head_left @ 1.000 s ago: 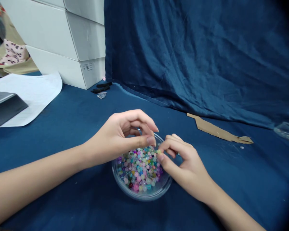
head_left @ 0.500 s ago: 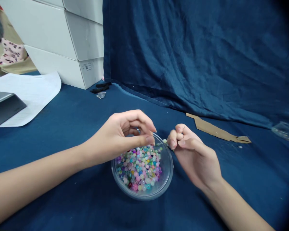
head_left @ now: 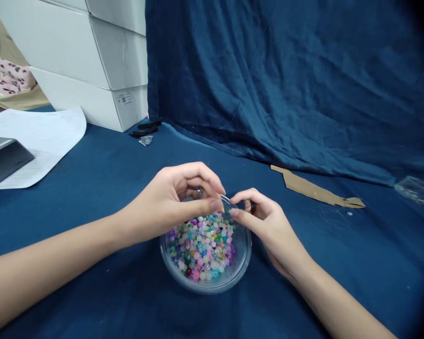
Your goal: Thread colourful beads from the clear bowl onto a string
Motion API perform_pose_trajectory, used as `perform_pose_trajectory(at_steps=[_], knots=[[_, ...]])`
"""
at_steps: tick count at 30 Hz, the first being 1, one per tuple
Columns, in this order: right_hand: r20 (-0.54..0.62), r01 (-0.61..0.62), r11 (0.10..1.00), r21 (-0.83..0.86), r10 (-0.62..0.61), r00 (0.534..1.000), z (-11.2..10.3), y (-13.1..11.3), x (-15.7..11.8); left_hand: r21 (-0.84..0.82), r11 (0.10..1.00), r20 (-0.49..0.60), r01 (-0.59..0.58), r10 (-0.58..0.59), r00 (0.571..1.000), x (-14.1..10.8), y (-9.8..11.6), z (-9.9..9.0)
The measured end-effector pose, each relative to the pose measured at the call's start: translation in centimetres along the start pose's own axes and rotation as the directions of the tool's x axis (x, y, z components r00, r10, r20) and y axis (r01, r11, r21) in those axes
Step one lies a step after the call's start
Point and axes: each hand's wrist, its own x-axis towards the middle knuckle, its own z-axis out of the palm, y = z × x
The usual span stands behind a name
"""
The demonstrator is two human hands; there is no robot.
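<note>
My left hand [head_left: 183,202] is closed in a pinch above the bowl's far side, thumb against fingertips on a thin clear thread that is hard to make out. Facing it, my right hand [head_left: 268,221] has its thumb and index tips close to the left fingertips. A few small pale beads [head_left: 247,205] show by its curled fingers, seemingly strung on the thread. Under both hands stands a clear plastic bowl [head_left: 245,263], holding many small round beads [head_left: 205,254] in pink, purple, blue, green and white. My left hand hides part of the bowl's far rim.
White boxes [head_left: 70,52] are stacked at the back left, near a paper sheet [head_left: 53,146] and a dark grey object [head_left: 7,160]. A brown cardboard strip [head_left: 314,190] and a clear bag [head_left: 415,188] lie right. Black pieces [head_left: 146,128] lie before the blue curtain [head_left: 268,80].
My right hand has moved left toward my left fingertips and turned, its thumb and index now reaching forward. My left hand keeps its pinch. The whole view has shifted slightly.
</note>
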Motion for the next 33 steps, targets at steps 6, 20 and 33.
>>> perform_pose_trajectory(at_steps=[6, 20, 33], knots=[[-0.151, 0.075, 0.997, -0.018, -0.077, 0.986, -0.3, 0.5, 0.3, 0.021, 1.0, -0.004, -0.004, 0.004, 1.0, 0.0, 0.1, 0.1], [0.066, 0.322, 0.941, -0.103, -0.317, 0.946, 0.3, -1.4, -1.4, 0.149, 0.985, 0.071, -0.09, 0.081, 0.994, 0.0, 0.2, -0.2], [-0.034, 0.354, 0.913, -0.2, -0.368, 0.929, 0.1, -1.3, -1.3, 0.829, 0.542, 0.159, -0.139, 0.01, 0.987, -0.3, -0.4, -0.8]])
